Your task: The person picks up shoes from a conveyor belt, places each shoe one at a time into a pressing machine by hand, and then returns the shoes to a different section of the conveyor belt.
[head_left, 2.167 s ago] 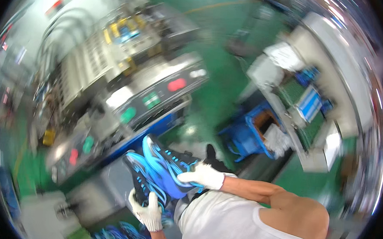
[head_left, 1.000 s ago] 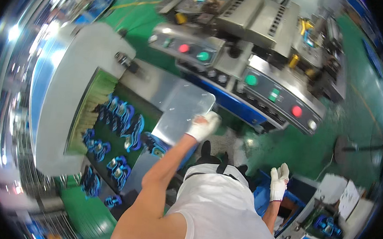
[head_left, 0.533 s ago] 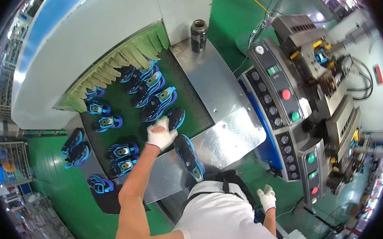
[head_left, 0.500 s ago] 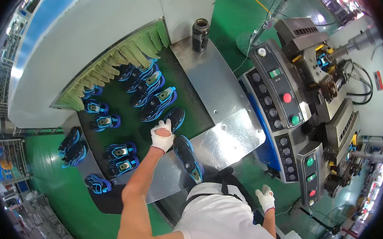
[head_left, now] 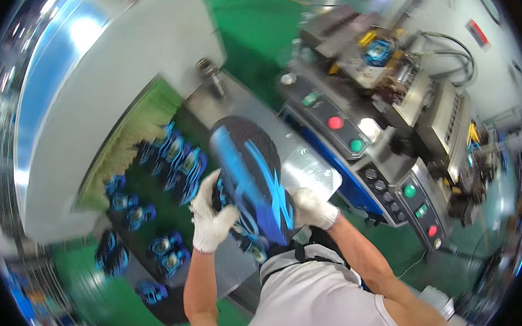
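Observation:
A black and blue sports shoe (head_left: 254, 162) is raised close to me, blurred by motion, its dark rounded end pointing away. My left hand (head_left: 212, 215), in a white glove, curls against the shoe's left side with thumb and fingers bent. On the other side my right hand (head_left: 314, 209), gloved too, grips the near end; part of its fingers is hidden behind the shoe. Below, partly covered by the raised shoe, another blue and black shoe (head_left: 256, 247) lies at the table's near metal edge.
Several similar shoes (head_left: 170, 253) stand on the dark belt, which runs under a green strip curtain (head_left: 133, 133) of a white machine. A metal bottle (head_left: 211, 75) is at the far side. A press machine with a button panel (head_left: 331, 116) stands right.
The shoe under my left hand has been lifted off the belt toward me. My right hand has come up from beside my body to the shoe. My view has turned to the right.

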A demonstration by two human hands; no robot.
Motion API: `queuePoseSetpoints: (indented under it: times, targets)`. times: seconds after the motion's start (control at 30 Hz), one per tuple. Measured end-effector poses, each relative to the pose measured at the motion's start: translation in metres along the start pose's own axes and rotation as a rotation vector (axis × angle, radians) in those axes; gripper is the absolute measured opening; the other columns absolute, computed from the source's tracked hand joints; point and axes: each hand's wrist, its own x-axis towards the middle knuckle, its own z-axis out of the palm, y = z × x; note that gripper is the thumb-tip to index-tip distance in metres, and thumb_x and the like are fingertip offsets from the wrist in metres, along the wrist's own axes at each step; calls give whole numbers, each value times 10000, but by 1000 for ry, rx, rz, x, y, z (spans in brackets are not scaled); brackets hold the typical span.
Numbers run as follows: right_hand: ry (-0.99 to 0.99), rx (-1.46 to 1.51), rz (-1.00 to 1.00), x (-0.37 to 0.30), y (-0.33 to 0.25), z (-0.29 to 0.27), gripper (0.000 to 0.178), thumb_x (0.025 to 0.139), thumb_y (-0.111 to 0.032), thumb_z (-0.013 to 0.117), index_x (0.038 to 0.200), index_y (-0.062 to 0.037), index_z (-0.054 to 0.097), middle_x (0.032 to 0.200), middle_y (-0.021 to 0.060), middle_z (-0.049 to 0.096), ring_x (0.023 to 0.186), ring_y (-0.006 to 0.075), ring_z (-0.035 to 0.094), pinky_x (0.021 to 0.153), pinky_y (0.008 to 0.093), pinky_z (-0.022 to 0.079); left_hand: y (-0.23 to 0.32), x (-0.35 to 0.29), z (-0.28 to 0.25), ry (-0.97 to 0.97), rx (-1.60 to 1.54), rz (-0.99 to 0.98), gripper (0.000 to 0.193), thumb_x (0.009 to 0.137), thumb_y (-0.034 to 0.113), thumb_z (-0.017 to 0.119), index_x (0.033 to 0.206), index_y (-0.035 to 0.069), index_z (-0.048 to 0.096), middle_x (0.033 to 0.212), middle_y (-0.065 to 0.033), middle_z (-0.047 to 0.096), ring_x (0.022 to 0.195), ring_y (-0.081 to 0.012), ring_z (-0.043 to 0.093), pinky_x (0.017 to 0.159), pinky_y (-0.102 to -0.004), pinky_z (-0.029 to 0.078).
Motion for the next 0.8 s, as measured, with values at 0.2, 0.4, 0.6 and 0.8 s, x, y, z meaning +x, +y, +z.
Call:
queuePoseSetpoints:
  times: [0.2,0.4,0.6,0.8]
  targets:
    - [-15,363,31,-36,-64,-33,530,851,-63,738,1365,-24,610,1252,43,699,1089,120,660,910,351,576,-29,66,74,-371,840,257,715,927,369,693,1543,62,500,1613,-189,473,1500,-339,435,1282,-548,237]
    - [14,301,-501,-155,-132,-143,791,768,-14,783,1506,-29,500,1365,131,654,1167,169,661,1003,375,553,86,223,286,-412,142,475,554,954,108,728,1450,-19,518,1407,-188,591,1286,-304,621,1054,-410,531]
    - [266,450,-608,-227,-148,-179,891,764,-15,808,1559,-2,407,1444,155,593,1256,224,615,1074,402,509,81,392,457,-406,686,667,695,897,315,798,1453,-5,530,1430,-248,566,1312,-387,574,1114,-453,466]
    - [287,530,-658,-260,-138,-197,999,760,-16,834,1612,26,313,1522,180,532,1344,280,569,1146,430,464,36,450,554,-207,985,394,792,820,428,810,1433,37,496,1393,-266,599,1254,-437,619,1030,-516,510]
